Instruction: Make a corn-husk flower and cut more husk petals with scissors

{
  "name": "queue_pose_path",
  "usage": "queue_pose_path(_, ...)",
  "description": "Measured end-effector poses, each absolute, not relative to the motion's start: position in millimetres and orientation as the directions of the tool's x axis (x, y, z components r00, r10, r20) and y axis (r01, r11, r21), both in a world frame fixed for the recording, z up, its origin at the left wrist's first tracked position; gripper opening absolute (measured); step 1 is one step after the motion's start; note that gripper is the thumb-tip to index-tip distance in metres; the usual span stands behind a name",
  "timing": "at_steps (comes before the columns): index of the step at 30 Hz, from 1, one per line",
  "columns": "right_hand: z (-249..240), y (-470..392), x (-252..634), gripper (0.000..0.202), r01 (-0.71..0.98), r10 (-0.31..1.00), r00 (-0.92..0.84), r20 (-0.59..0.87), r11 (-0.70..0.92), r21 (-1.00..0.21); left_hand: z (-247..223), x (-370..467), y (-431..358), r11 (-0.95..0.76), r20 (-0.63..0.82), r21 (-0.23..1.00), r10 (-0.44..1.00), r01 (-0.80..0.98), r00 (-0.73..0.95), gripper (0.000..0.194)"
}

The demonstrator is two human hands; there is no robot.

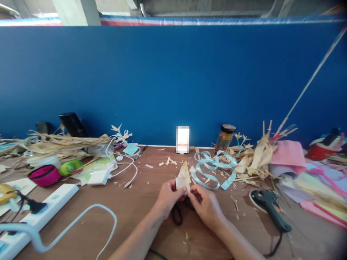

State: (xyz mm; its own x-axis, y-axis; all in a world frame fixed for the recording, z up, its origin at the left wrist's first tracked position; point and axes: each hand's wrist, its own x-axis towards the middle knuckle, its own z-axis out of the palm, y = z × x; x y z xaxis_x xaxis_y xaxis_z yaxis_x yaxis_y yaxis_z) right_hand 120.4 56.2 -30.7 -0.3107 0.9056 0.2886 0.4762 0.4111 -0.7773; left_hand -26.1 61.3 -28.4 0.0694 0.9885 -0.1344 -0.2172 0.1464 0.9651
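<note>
Between both hands, above the brown table, is a pale pointed piece of dried corn husk (185,169). My left hand (168,198) is closed on it, thumb on top, with a small white rectangular piece (181,182) lying against the husk under the thumb. My right hand (204,202) pinches near the husk's lower right edge; its fingertips are partly hidden. Below the hands a black cord loop (177,214) shows. Light blue ribbon (207,162) curls on the table just beyond my right hand.
A glue gun (271,208) lies at the right, near husk bundles (255,159) and coloured paper (288,157). A power strip (51,207) with cables is at the left, by a husk pile (67,142). A jar (226,137) stands before the blue partition (162,79).
</note>
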Motion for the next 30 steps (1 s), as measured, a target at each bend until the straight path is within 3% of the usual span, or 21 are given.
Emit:
queue_pose_path(9,-28.6,59.6,125.0,0.015,0.386,0.932,-0.259,0.254,0.341,-0.857,-24.8,-28.3,59.6,-0.065,0.065,0.996,0.998,-0.068,-0.001,0.018)
queue_pose_path(16,-38.6,67.8,123.2,0.017,0.085,0.962,-0.248,0.117,0.142,-0.986,-32.0,-22.3,59.6,0.053,-0.052,0.982,0.999,-0.183,0.012,0.019)
queue_pose_path(30,-37.1,69.7,124.5,0.016,-0.073,0.981,-0.195,0.023,0.009,-0.997,-29.9,-24.5,59.7,-0.046,0.051,0.995,0.997,-0.085,0.056,0.02)
